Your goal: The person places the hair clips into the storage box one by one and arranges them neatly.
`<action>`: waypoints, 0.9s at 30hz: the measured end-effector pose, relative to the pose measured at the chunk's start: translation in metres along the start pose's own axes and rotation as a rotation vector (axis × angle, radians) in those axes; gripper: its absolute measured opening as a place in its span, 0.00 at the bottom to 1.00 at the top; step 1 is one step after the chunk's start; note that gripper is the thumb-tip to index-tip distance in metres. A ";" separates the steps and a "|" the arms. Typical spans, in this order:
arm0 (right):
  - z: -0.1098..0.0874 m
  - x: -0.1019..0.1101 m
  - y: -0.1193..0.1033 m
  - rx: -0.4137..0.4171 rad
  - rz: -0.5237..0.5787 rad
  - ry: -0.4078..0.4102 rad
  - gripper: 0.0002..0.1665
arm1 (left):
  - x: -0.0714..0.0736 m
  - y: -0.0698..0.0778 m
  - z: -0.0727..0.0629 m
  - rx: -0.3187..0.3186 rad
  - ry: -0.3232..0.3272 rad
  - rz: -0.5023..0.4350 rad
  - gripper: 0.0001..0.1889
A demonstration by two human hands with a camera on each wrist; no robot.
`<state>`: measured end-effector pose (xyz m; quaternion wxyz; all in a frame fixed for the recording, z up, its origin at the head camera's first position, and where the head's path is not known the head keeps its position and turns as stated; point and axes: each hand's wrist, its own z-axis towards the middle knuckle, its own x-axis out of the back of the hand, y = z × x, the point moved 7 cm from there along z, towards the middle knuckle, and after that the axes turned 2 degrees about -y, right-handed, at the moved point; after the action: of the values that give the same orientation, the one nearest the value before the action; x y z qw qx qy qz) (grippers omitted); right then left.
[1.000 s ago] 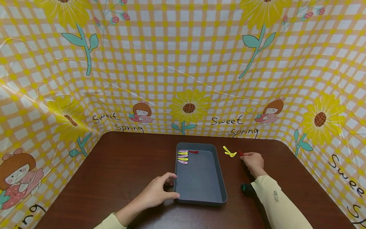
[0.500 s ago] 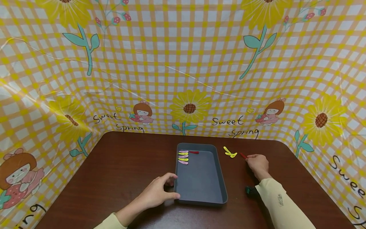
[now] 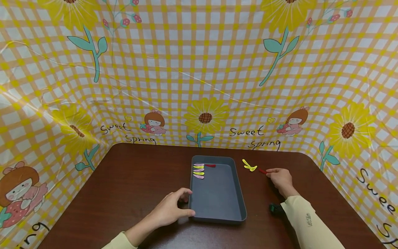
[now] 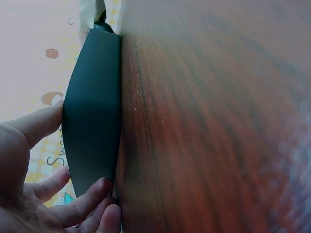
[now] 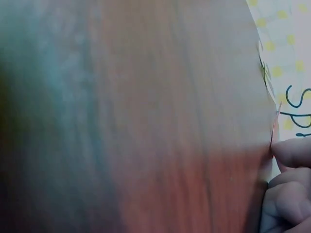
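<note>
My right hand [image 3: 281, 180] pinches a red snap hair clip [image 3: 262, 171] between thumb and finger, right of the tray. In the right wrist view the clip [image 5: 275, 124] sticks out thinly past the fingertips. My left hand [image 3: 170, 208] holds the dark grey tray [image 3: 217, 204] at its front left, thumb and fingers on the wall. The left wrist view shows this wall [image 4: 92, 102] from outside. Inside the tray, several pink and yellow hair clips [image 3: 198, 169] form a column along the left wall. Another red hair clip [image 3: 210, 165] lies beside the top of that column.
Yellow hair clips [image 3: 249, 167] lie in a small heap on the brown table [image 3: 146, 173], between the tray and my right hand. A checked, printed cloth [image 3: 174, 79] hangs around the back and sides. A dark green and black device [image 3: 275, 209] is at my right wrist.
My right hand has drawn back a little to the right, pinching the red hair clip, whose tip has swung toward the yellow clips. My left hand and the tray stay put.
</note>
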<state>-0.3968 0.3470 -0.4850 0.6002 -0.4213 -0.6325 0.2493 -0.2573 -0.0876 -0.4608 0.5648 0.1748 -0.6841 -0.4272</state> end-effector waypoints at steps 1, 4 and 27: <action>0.000 0.000 0.000 0.004 0.009 -0.014 0.21 | 0.000 0.000 0.000 -0.001 0.000 0.002 0.32; 0.001 -0.001 0.002 0.005 0.049 -0.057 0.23 | 0.000 0.000 0.000 -0.001 0.000 0.005 0.32; 0.005 0.001 0.007 -0.001 0.036 -0.017 0.22 | 0.001 0.002 -0.001 -0.003 0.007 0.016 0.32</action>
<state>-0.4000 0.3519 -0.4911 0.5899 -0.4310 -0.6300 0.2635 -0.2562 -0.0874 -0.4588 0.5710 0.1699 -0.6828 -0.4229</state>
